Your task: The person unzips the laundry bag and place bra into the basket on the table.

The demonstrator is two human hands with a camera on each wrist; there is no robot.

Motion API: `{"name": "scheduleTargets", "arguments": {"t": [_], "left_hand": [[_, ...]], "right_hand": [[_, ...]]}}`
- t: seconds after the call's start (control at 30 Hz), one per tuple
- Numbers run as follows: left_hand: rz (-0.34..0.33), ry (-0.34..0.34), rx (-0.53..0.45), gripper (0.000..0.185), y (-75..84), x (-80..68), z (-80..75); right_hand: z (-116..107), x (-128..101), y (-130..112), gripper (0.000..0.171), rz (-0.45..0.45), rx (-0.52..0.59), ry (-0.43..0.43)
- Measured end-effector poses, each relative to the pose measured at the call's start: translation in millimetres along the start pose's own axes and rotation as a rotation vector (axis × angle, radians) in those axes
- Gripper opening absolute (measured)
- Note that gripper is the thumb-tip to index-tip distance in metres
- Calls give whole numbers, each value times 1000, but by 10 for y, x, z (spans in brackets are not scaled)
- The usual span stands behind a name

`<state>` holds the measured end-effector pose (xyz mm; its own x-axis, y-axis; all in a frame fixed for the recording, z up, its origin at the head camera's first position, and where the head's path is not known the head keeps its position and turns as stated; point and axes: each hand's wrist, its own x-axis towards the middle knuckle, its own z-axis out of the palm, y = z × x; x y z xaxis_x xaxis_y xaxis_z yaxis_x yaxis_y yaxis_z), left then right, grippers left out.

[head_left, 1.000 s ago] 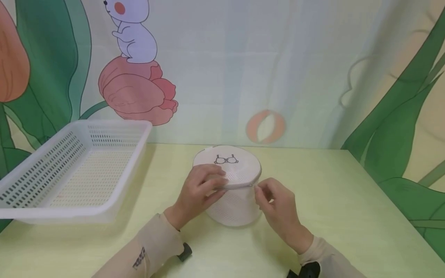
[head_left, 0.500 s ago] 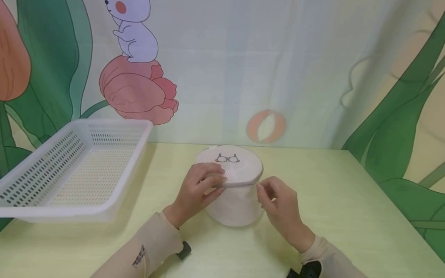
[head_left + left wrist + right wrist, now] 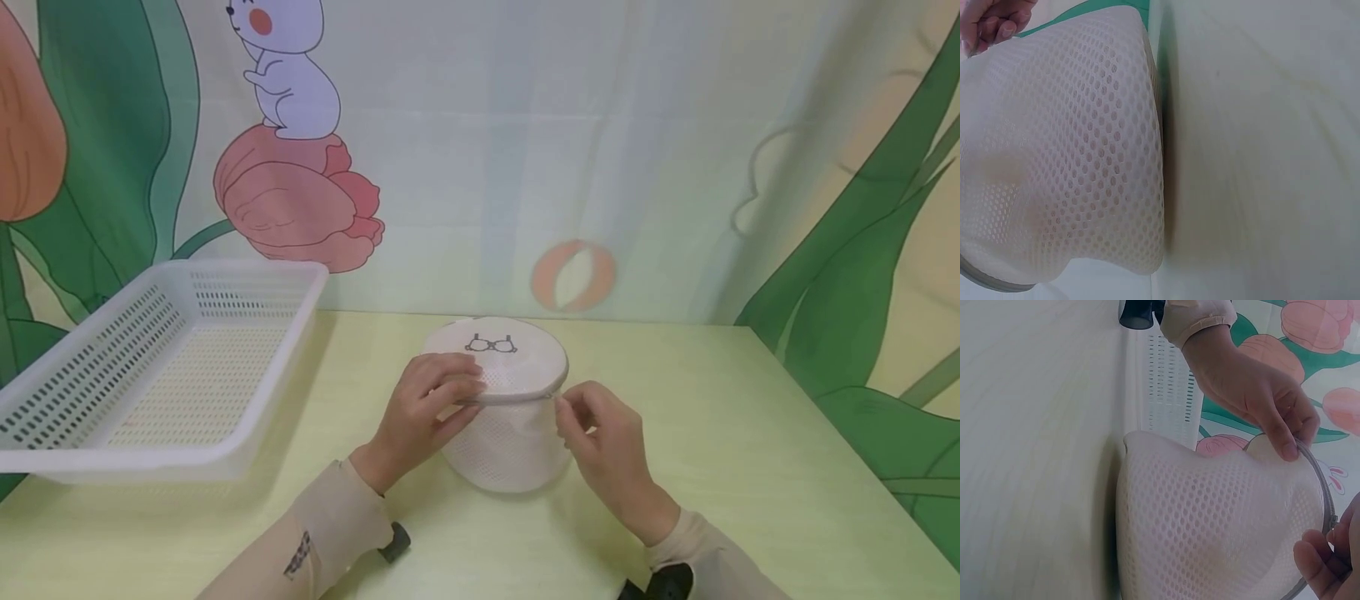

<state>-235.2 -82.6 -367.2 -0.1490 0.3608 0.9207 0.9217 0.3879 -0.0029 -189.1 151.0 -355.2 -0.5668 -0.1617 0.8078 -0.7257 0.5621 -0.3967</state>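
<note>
A white basket [image 3: 161,367] sits at the left of the pale green bench [image 3: 750,467], well apart from the round mesh laundry bag [image 3: 502,433] standing at the bench's middle. The left hand [image 3: 423,408] grips the bag's top rim, fingers over the lid and thumb underneath (the right wrist view shows the thumb [image 3: 1285,447] pressed on the grey rim band). The right hand [image 3: 600,437] pinches at the rim's right side; the right wrist view shows its fingertips [image 3: 1316,559] beside a small zipper piece, hidden from the head view. The left wrist view shows mostly the bag's mesh wall [image 3: 1066,156] against the bench.
</note>
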Motion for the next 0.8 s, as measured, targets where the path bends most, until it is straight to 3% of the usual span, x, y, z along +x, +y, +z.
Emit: {"name": "scheduleTargets", "arguments": {"t": [0.33, 0.8], "left_hand": [[-30, 12, -6, 19, -36, -16, -13], [-40, 38, -7, 23, -88, -42, -10]], "right_hand": [[-17, 12, 27, 13, 50, -11, 0], [-29, 26, 60, 12, 50, -5, 22]]}}
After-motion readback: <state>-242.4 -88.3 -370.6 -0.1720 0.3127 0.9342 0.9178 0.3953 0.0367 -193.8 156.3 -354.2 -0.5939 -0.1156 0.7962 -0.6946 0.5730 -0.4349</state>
